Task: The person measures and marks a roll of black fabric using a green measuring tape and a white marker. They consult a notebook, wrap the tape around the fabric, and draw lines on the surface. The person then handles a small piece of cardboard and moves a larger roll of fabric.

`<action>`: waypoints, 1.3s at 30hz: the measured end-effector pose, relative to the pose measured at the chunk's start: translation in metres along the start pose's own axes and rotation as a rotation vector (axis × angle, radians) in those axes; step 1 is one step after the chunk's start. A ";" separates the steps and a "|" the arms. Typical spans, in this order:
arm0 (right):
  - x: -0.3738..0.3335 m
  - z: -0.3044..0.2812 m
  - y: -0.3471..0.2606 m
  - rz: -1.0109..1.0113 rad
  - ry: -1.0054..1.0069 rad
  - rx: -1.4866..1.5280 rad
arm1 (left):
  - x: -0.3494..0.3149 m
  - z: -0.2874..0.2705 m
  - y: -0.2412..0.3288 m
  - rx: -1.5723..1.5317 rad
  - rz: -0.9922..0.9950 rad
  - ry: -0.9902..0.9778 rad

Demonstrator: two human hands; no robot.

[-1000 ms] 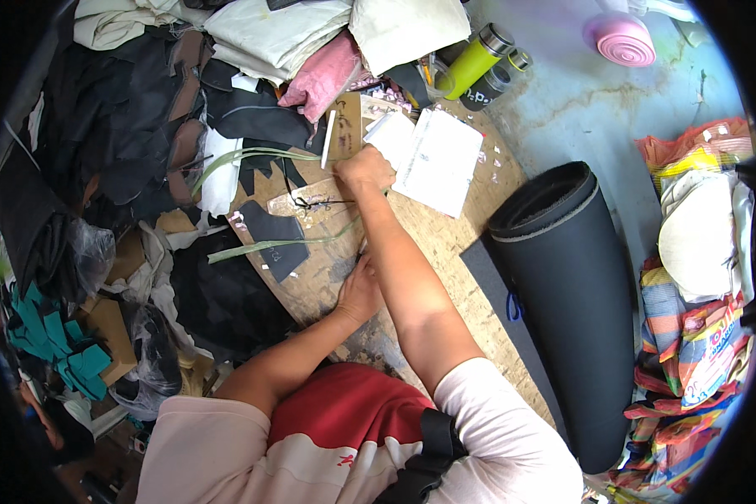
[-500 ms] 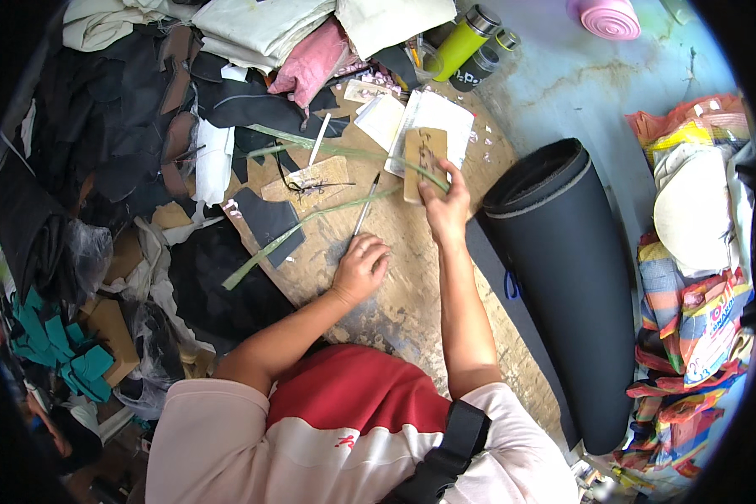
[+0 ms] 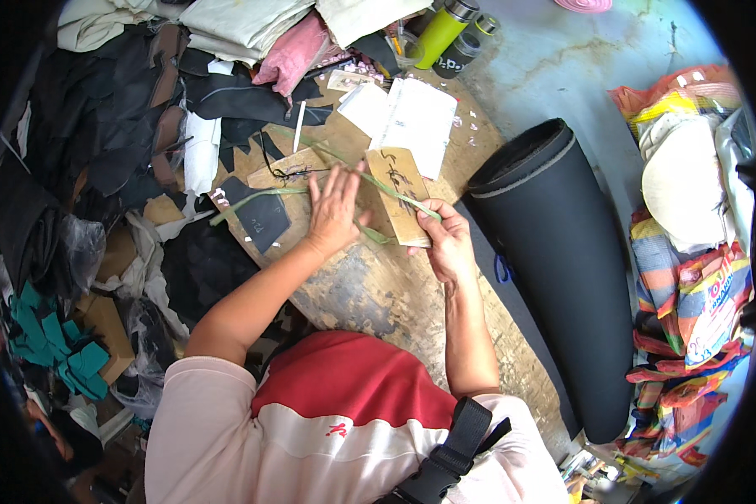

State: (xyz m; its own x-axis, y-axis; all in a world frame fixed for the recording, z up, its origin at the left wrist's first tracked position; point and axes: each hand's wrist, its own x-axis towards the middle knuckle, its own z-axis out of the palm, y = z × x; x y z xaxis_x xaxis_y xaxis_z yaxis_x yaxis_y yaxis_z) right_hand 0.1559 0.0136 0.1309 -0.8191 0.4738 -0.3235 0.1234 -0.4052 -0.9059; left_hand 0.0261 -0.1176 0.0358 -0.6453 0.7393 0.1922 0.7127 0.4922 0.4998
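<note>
Across the worn wooden desk (image 3: 378, 294), the right grip (image 3: 450, 244) holds a brown card (image 3: 403, 222) and green strip (image 3: 407, 201); the left grip (image 3: 336, 210) is spread wide.

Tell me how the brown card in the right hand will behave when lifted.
The brown card is probably fairly stiff: it looks flat with the right hand pinching near one end. It's likely light, since it looks thin.

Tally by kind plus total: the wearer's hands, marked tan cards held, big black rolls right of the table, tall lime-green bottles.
Hands: 2 (left hand, right hand)
Tan card in the right hand: 1, hidden layers untold
Black roll: 1
Lime-green bottle: 1
Total: 5
</note>
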 end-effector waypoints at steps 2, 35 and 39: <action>0.002 -0.010 -0.008 -0.011 -0.011 -0.074 | 0.010 -0.001 -0.002 -0.056 -0.015 0.075; -0.040 -0.071 0.128 -0.543 0.488 -1.179 | 0.053 -0.188 -0.148 0.235 -0.007 0.720; -0.039 -0.066 0.131 -0.568 0.625 -1.321 | 0.062 -0.122 -0.116 0.548 -0.388 0.059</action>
State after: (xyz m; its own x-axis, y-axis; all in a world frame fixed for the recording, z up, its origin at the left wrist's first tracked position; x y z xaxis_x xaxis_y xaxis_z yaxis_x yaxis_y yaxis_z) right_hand 0.2408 -0.0060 0.0068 -0.6152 0.6931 0.3757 0.5503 0.7187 -0.4250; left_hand -0.1301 -0.1854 0.0928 -0.8856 0.4432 0.1389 0.4527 0.8906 0.0442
